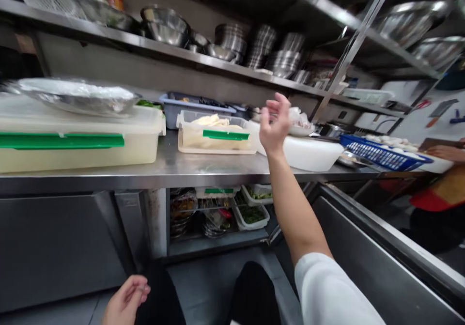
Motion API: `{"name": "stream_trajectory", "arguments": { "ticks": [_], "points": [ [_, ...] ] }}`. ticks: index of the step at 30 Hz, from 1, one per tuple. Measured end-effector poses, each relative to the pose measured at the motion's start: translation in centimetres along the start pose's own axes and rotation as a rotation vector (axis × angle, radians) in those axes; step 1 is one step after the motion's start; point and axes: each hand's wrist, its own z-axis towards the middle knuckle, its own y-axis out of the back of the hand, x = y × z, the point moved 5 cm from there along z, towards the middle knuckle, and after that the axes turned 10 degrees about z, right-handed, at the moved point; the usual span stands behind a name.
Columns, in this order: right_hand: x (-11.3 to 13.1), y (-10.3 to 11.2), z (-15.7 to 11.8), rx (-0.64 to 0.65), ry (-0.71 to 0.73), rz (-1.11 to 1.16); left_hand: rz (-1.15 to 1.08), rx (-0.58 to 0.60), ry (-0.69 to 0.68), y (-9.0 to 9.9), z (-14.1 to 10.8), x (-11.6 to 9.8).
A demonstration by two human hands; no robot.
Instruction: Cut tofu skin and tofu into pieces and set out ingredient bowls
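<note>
My right hand (275,124) is raised over the counter, fingers loosely bent and apart, with nothing seen in it. It overlaps the white tub (312,154) in view; whether it touches the tub cannot be told. Left of it stands a clear plastic container (185,136) with a green clip, holding pale food (212,120). Low by my knee, my left hand (127,298) has its fingers curled in towards the thumb, and no object shows in it. Below the counter, a fridge compartment stands open, with trays of greens (252,214) and covered dishes (217,222) inside.
A large lidded container (80,155) carries a film-covered bowl (78,95) at left. The fridge door (385,247) swings out on my right. Steel bowls (165,24) line the shelf above. Beyond a blue basket (385,153), a co-worker's hand (445,153) shows at far right.
</note>
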Motion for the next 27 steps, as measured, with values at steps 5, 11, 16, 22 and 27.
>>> {"name": "stream_trajectory", "arguments": {
  "ticks": [5,11,16,22,27],
  "points": [
    [-0.4,4.3,-27.8,-0.024,-0.5,0.17,0.127,0.165,-0.028,-4.8,0.9,1.7],
    [-4.2,0.1,-56.7,0.039,-1.86,0.427,0.387,0.584,-0.16,-14.0,3.9,3.2],
    [-11.2,-3.4,-58.6,-0.205,-2.001,0.41,0.46,0.746,-0.147,-21.4,9.4,4.4],
    [-17.0,-5.2,-57.0,-0.266,-2.108,0.297,0.518,0.626,0.037,-23.4,12.8,8.6],
    [-16.7,-3.3,-55.0,-0.267,-2.031,0.381,0.28,0.534,0.178,-23.0,13.2,8.2]
  ]
}}
